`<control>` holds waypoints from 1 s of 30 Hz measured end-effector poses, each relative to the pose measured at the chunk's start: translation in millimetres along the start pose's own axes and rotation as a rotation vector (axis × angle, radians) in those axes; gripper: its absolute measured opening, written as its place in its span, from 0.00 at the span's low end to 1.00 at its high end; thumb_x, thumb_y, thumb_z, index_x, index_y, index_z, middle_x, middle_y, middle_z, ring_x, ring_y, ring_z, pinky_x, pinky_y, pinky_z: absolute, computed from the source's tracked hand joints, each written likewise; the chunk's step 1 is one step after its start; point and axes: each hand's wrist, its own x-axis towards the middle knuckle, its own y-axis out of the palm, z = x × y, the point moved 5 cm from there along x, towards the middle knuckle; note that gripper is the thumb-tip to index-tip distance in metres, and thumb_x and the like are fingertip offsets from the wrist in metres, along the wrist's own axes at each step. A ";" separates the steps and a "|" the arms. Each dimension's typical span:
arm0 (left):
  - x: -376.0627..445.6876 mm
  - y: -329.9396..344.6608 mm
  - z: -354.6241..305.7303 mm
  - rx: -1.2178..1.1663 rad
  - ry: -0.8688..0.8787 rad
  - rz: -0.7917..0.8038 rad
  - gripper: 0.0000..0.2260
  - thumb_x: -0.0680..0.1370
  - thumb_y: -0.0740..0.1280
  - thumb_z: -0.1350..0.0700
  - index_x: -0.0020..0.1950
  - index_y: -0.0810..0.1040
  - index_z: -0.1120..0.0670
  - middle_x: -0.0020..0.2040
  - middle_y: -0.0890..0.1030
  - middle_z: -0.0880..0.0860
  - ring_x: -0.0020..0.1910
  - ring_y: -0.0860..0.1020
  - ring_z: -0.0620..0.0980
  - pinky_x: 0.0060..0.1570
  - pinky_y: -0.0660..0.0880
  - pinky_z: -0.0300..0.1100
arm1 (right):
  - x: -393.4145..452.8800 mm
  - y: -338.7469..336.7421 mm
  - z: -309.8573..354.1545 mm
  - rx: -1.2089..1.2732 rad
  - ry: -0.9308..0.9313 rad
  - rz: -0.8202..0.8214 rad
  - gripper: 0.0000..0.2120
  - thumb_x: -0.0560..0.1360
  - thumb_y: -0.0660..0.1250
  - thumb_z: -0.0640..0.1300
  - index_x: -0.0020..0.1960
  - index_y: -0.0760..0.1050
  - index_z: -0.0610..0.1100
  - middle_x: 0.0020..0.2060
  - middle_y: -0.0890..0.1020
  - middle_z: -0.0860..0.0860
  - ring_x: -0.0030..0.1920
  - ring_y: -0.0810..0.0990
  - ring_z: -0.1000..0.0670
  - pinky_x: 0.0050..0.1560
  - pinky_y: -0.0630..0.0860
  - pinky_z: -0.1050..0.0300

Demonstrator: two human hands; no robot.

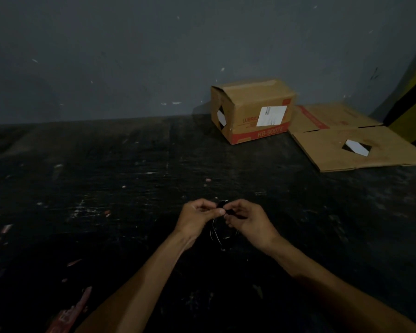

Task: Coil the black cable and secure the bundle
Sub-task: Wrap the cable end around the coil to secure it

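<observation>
We work at a dark, scuffed table (106, 179) against a grey wall (106, 56). Far right on it stands a box (252, 111), with flat cardboard (360, 150) lying just beside it; both are well apart from our hands and no part of the job.

Our left hand (197, 218) and right hand (250, 219) meet near the middle of the table, fingertips almost touching. Between them hangs the cable (222, 233), already in loops that droop below the hands, so the coiling looks largely done. The left thumb and fingers are pressed together, pinching the top of the bundle. The right fingers are curled in, pinching a small black piece at that same spot; whether it is the cable's end or a tie, we cannot tell in this dim light.

We judge this to be the securing step. To do it well, we keep the left pinch firm so the loops do not spring apart, and let the right hand alone carry the wrap around the gathered top, snug and close to the left fingers. Slack there would let the loops slip loose.
</observation>
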 end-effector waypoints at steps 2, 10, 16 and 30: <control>-0.8 -0.1 1.2 -0.012 -0.021 0.026 0.08 0.65 0.78 0.65 0.40 0.82 0.57 0.34 0.83 0.49 0.36 0.81 0.42 0.39 0.75 0.31 | -0.4 -2.9 5.2 -0.177 -0.085 -0.012 0.09 0.74 0.69 0.41 0.47 0.77 0.55 0.44 0.84 0.53 0.42 0.83 0.56 0.47 0.80 0.59; -4.2 5.2 1.5 0.042 -0.106 0.140 0.07 0.67 0.77 0.66 0.38 0.81 0.57 0.32 0.83 0.49 0.31 0.79 0.38 0.33 0.71 0.27 | -0.5 -2.6 29.6 -0.815 -0.417 -0.041 0.09 0.79 0.60 0.45 0.54 0.76 0.43 0.58 0.74 0.49 0.56 0.76 0.50 0.52 0.77 0.53; -6.2 4.8 2.0 0.041 -0.106 0.205 0.06 0.66 0.77 0.63 0.37 0.83 0.54 0.37 0.86 0.51 0.40 0.82 0.43 0.47 0.74 0.35 | 4.0 1.7 14.2 -0.590 -0.215 0.006 0.05 0.79 0.60 0.44 0.48 0.70 0.53 0.49 0.77 0.53 0.50 0.77 0.56 0.48 0.74 0.59; -11.5 12.9 7.0 0.173 -0.052 0.174 0.04 0.71 0.75 0.58 0.37 0.84 0.51 0.34 0.84 0.49 0.33 0.80 0.43 0.37 0.76 0.37 | 12.8 0.9 -14.2 -0.427 -0.057 -0.092 0.08 0.78 0.62 0.41 0.42 0.74 0.52 0.36 0.79 0.57 0.37 0.77 0.60 0.30 0.69 0.72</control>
